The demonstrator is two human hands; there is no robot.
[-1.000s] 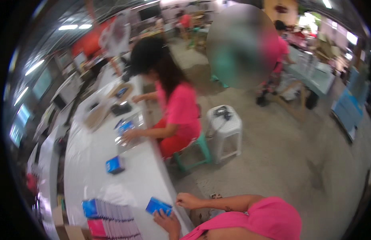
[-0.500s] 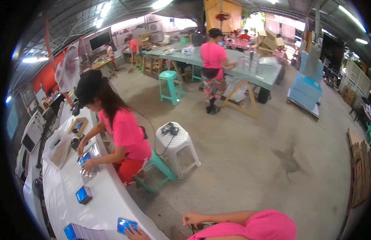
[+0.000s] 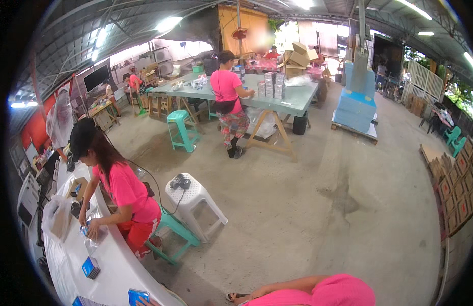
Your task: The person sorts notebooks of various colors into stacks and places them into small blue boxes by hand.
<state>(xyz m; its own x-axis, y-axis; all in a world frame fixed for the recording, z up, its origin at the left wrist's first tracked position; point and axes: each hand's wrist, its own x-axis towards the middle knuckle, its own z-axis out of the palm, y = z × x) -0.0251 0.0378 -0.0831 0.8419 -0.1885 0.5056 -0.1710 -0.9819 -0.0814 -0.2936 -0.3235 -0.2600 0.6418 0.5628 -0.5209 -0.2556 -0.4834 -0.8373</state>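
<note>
At the lower left edge, fingers of my left hand (image 3: 147,303) are closed over the edge of a flat blue box (image 3: 137,296) on the white table. The picture's edge cuts off most of this hand. My right forearm, with its pink sleeve, crosses the bottom, and my right hand (image 3: 249,297) lies low by my lap, away from the table. Its fingers are partly hidden. Beside the blue box is a row of similar boxes (image 3: 83,301), cut by the rim. A short stack of blue boxes (image 3: 91,267) stands farther along the table.
A co-worker (image 3: 125,191) in pink sits at this white table (image 3: 121,270), hands on a blue item and clear plastic. A white stool (image 3: 194,196) with black adapters stands behind. Another person (image 3: 227,86) stands at a green table (image 3: 297,104). Flattened cartons (image 3: 458,188) lean at right.
The view has turned right, so the scene shifts left. My right hand sits lower, and a sandalled foot shows beside it. The seated co-worker's hands have drawn together.
</note>
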